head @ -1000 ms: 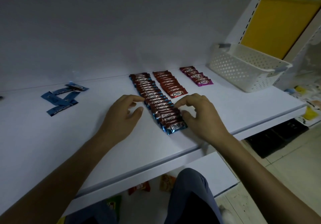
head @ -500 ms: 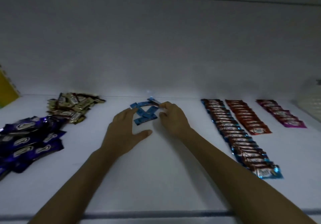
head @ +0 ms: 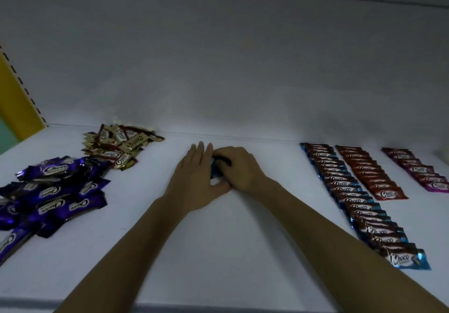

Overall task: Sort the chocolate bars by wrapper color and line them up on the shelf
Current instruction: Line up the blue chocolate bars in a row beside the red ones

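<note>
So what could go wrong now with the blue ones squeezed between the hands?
The blue bars are bunched between the left hand and right hand, so some might slip out or crumple when lifted. A forearm moving right could bump the neat blue-edged row crooked. The purple pile and gold pile lie close together, so colors might mix.

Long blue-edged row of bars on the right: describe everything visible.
The blue-edged row is a long line of overlapped glossy foil bars, brown faces with white Choco lettering, blue edges. It lies flat on the white shelf, running from the back wall toward the front, leftmost of three rows, beside the red row. No hand touches it.
</note>
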